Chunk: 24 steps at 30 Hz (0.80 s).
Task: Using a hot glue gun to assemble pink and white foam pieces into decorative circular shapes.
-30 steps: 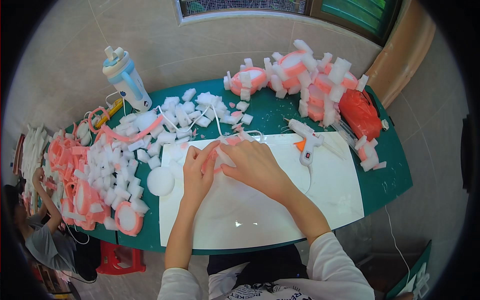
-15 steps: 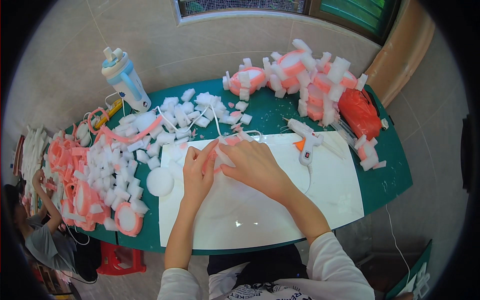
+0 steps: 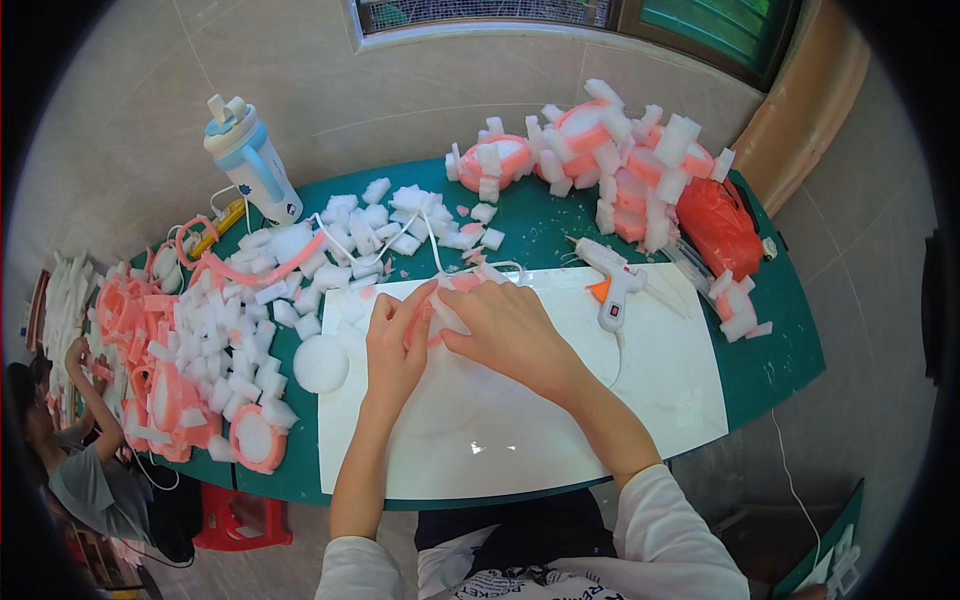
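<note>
Both my hands meet over the far left part of a white board. Between them is a pink and white foam piece, mostly covered by my fingers. My left hand grips its left side, fingers curled. My right hand presses on it from the right with bent fingers and thumb. A round white foam disc lies just left of my left hand. To the right on the board rests a white glue gun with an orange trigger, its cord trailing down.
White foam blocks and pink foam rings heap on the left of the green table. Assembled pink-white foam pieces and a red bag stand at back right. A bottle is back left. Another person works far left.
</note>
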Available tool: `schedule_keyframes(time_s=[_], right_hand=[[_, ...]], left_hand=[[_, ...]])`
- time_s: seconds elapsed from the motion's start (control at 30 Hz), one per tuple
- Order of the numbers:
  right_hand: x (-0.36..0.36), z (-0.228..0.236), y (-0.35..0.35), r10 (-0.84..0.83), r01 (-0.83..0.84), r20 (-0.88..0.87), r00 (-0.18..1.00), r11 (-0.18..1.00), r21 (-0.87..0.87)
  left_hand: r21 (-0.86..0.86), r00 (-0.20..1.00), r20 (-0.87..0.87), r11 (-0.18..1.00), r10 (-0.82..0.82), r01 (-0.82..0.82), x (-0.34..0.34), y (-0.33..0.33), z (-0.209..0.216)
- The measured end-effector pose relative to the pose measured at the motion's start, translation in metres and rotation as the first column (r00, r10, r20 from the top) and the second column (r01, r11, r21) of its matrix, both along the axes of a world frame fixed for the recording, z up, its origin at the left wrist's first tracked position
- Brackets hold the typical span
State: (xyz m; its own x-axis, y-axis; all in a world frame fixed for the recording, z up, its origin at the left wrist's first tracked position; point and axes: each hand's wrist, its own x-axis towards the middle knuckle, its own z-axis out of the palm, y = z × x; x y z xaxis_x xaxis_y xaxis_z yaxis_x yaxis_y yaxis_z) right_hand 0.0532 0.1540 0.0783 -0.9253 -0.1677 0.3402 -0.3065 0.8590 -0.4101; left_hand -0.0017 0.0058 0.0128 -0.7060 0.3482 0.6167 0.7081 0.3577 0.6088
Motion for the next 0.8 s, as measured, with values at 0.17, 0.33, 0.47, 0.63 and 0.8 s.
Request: schedule_keyframes(time_s=[0.17,0.33,0.47,0.63,0.8], right_hand=[[0.0016,0.0021,0.0021,0.014,-0.015,0.062,0.998,1.0,0.015],[0.0008,-0.0009,0.0004,0.008,-0.008,0.003,1.0,1.0,-0.009],[0.0008,-0.0027,0.0014,0.009,-0.009,-0.026,1.0,1.0,0.001],[0.0027,-0.0014,0.0023,0.011,-0.011,-0.01,1.0,1.0,-0.011],[0.0025,0.0003,0.0034,0.02,-0.02,0.012,1.0,1.0,0.016]], left_hand=[[0.006,1.0,0.0,1.0,-0.001,0.001,-0.0003,-0.0001,0.0],[0.002,1.0,-0.005,1.0,0.007,-0.007,-0.0006,0.0003,-0.0009],[0.003,1.0,-0.009,1.0,0.009,-0.009,-0.0009,0.0005,-0.0013],[0.003,0.999,0.052,1.0,0.006,-0.006,0.0011,0.0,-0.0009],[0.005,1.0,-0.001,1.0,0.004,-0.004,-0.0004,0.0005,-0.0011]])
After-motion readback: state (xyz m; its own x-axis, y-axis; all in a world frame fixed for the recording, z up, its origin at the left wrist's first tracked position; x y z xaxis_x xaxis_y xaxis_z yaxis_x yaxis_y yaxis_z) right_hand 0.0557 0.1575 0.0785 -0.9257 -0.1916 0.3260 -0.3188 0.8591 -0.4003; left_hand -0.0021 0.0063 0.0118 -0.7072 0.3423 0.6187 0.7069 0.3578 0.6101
